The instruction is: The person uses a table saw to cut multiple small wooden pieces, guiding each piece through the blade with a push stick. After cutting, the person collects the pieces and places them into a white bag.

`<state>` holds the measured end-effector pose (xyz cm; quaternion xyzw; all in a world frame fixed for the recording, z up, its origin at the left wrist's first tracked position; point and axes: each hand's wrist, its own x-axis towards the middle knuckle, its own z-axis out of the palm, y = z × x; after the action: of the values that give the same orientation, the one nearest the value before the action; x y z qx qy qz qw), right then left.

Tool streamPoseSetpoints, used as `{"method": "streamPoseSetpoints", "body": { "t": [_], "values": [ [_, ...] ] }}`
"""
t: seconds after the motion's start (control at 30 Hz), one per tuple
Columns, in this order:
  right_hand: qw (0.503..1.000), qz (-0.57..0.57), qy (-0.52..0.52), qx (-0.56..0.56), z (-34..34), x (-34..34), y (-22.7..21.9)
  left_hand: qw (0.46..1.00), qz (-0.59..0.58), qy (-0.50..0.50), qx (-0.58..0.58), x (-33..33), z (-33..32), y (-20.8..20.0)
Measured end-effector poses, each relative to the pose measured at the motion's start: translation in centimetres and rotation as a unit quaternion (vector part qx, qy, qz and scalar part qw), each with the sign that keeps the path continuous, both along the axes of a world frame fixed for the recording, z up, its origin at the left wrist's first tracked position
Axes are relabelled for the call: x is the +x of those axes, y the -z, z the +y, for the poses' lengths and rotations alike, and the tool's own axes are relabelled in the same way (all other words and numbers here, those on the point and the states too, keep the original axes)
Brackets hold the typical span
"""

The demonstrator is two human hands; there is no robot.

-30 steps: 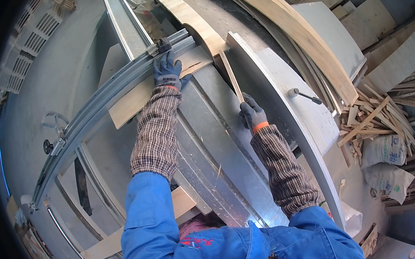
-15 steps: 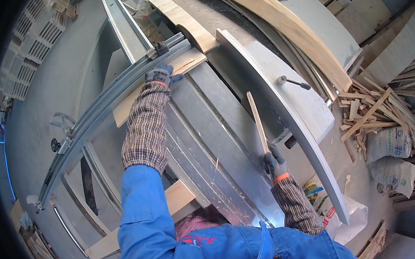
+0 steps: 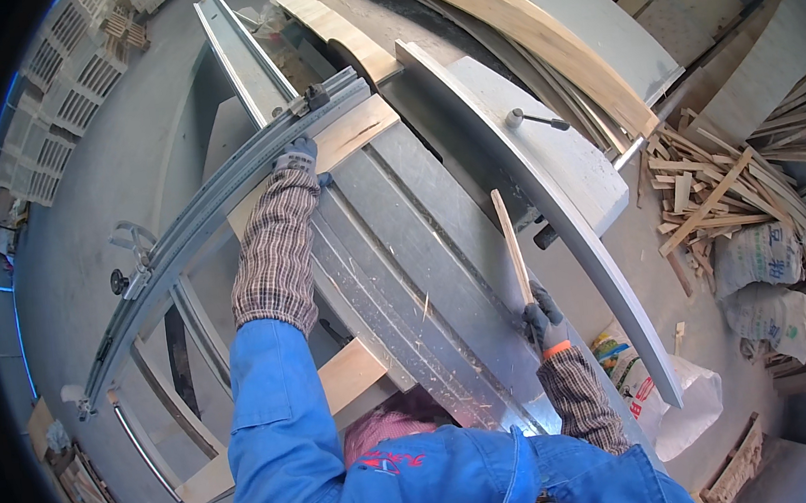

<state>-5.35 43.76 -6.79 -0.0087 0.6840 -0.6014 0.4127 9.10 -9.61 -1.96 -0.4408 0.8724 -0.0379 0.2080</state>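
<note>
At the upper middle, my left hand [image 3: 297, 156], in a grey glove, is on a pale wooden board [image 3: 358, 130]. Its fingers lie over the board, with the thumb by the near edge. The board rests along a long metal fence [image 3: 213, 194] across the metal saw table [image 3: 421, 240]. My right hand [image 3: 545, 314], gloved too, is closed around the lower end of a thin wooden stick [image 3: 511, 241] on the right of the table. The stick points away from me, its far end free. The saw blade cannot be made out.
A long grey rip fence [image 3: 554, 203] bounds the table's right side, with a black-handled lever [image 3: 541, 120]. Another board [image 3: 352, 377] lies near my left arm. Scrap strips [image 3: 707, 188] and white sacks [image 3: 763, 260] lie at the right. Long boards [image 3: 537, 30] stand beyond.
My left hand has shifted slightly left and nearer along the board, its thumb drawn in. More of the board's right end shows. My right hand still holds the stick, slightly farther right in view.
</note>
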Motion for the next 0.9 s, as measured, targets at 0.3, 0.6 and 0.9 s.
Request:
{"method": "streamPoseSetpoints", "body": {
  "t": [0.3, 0.6, 0.9],
  "values": [
    [0.979, 0.153, -0.105, 0.081, 6.3, 1.8, -1.1, 0.998, 0.049, 0.025, 0.019, 1.8, 0.6, -2.0],
    [0.901, 0.316, -0.231, 0.188, 10.3, 4.3, -3.8, 0.978, 0.178, 0.103, 0.029, 5.4, 3.8, -2.1],
    [0.797, 0.454, -0.284, 0.280, 11.0, 4.2, -3.7, 0.931, 0.261, 0.252, -0.044, 6.0, 9.2, -5.2]
  ]
}}
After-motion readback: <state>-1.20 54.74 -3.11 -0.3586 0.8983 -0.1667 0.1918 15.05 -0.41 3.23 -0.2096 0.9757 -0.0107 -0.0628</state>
